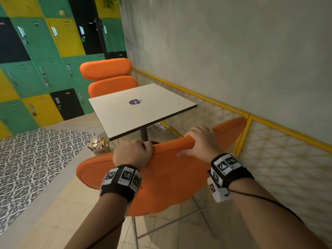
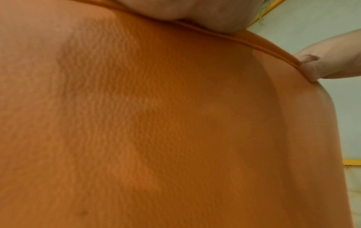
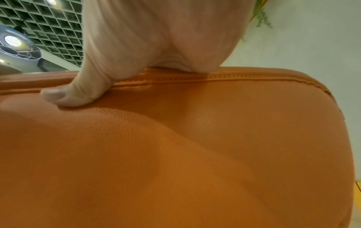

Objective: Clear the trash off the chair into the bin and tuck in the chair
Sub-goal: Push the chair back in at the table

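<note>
An orange padded chair (image 1: 167,178) stands in front of me, its backrest facing me at the near edge of the white square table (image 1: 138,112). My left hand (image 1: 133,152) grips the top of the backrest at the left, fingers curled over the far side. My right hand (image 1: 200,141) grips the top further right, thumb pressed on the near face. Both wrist views are filled by the orange backrest (image 2: 156,123) (image 3: 175,146), with my right thumb (image 3: 78,94) on its seam. A small bin (image 1: 99,145) holding crumpled trash sits on the floor left of the table. The seat is hidden.
Two more orange chairs (image 1: 107,69) stand beyond the table. A wall with a yellow-framed mesh panel (image 1: 280,159) runs close along the right. Green, yellow and black lockers (image 1: 36,60) line the back left. A patterned floor area (image 1: 36,168) lies to the left.
</note>
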Demonstrator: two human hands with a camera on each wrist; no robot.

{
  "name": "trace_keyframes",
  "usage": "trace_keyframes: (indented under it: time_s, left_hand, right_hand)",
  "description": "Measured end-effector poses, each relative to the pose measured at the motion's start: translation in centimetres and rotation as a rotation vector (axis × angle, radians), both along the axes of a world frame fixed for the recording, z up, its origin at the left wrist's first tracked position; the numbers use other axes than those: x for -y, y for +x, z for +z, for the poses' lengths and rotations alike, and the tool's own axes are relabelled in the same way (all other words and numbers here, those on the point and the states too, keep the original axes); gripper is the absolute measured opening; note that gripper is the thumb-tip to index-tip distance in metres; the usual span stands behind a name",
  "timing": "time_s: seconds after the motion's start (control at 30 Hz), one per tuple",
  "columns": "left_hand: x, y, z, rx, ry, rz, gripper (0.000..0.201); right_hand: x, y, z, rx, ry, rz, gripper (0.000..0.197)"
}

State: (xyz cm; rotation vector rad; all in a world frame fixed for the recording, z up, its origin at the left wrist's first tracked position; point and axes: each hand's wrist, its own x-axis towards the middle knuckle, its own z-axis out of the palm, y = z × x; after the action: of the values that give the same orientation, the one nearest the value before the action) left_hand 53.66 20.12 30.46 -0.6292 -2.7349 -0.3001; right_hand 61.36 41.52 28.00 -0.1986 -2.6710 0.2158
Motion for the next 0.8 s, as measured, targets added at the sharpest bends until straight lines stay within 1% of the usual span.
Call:
trace_keyframes:
  time_s: [0.07, 0.2, 0.33, 0.47, 0.63, 0.73, 0.8]
  left_hand:
    - [-2.5, -0.8, 0.1, 0.010, -0.002, 0.009, 0.045]
    - [-6.9, -3.2, 0.2, 0.030, 0.008, 0.026, 0.044]
    - [-10.7, -7.2, 0.0, 0.033, 0.034, 0.055, 0.044]
    - [-13.9, -11.9, -0.6, 0.014, 0.043, 0.072, 0.046]
    - [-17.4, -16.4, -0.4, 0.032, 0.058, 0.073, 0.044]
    - [-18.9, -19.1, -0.5, 0.049, 0.078, 0.090, 0.044]
    - [-20.1, -20.9, -0.5, 0.054, 0.081, 0.100, 0.045]
  right_hand:
    - [-2.7, -1.5, 0.1, 0.011, -0.001, 0.008, 0.086]
    - [-7.5, -4.9, 0.0, 0.030, 0.009, 0.018, 0.080]
    - [-11.2, -9.2, -0.4, -0.002, 0.027, 0.025, 0.083]
    - [-14.6, -13.8, -0.5, -0.016, 0.004, 0.057, 0.082]
    - [-18.0, -18.6, 0.1, -0.007, -0.028, 0.098, 0.081]
    - [-19.7, -21.6, 0.3, 0.032, -0.026, 0.113, 0.082]
    - [-20.8, -23.7, 0.4, 0.052, -0.019, 0.116, 0.086]
